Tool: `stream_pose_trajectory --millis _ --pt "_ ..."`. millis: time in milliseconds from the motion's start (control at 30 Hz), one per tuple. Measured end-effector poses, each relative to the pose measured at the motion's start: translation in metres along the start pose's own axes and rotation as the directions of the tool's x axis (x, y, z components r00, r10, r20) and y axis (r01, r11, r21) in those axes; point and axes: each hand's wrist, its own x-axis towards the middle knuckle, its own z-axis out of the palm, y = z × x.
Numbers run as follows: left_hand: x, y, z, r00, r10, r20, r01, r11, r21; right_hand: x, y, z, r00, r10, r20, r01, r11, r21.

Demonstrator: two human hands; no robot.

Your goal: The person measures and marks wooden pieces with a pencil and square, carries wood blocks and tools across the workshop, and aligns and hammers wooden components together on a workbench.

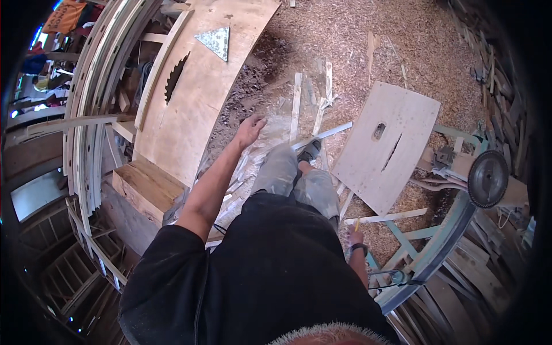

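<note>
From where I stand, the left hand (251,130) hangs loosely spread, while the right hand's grip (355,236) pinches a slim yellow stick (357,225) near a pale wooden strip (397,216), probably light, stiff, best held mid-length.

Orange cloth (64,16): dark capital letters in two rows, slanting upward to the right, small and partly blurred.
Place of lettering: well apart from the left hand (251,130), ahead of it and far to its left.
Right hand (355,237): farther still from the lettering.
</note>
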Motion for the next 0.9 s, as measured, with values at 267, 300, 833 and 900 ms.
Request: stream_pose_trajectory --millis 267,300,833,900 --pt "-0.081 -0.099 0.01 0.911 -0.404 0.082 0.371 0.89 0.267 -0.01 -0.284 -0.007 0.928 -0.368 -0.054 0.354 0.919 -0.173" --pt "-0.091 -0.109 0.011 0.877 -0.463 0.129 0.422 0.871 0.252 -0.015 -0.307 0.001 0.919 -0.394 -0.016 0.389 0.914 -0.116" --pt "0.074 0.021 -0.058 0.849 -0.183 -0.496 0.006 0.941 -0.338 0.028 -0.477 0.115 0.842 -0.474 0.257 0.531 0.648 -0.547" --pt "0.097 0.031 -0.082 0.831 -0.324 -0.451 0.056 0.857 -0.512 -0.016 -0.532 0.156 0.801 -0.529 0.281 0.59 0.617 -0.521"
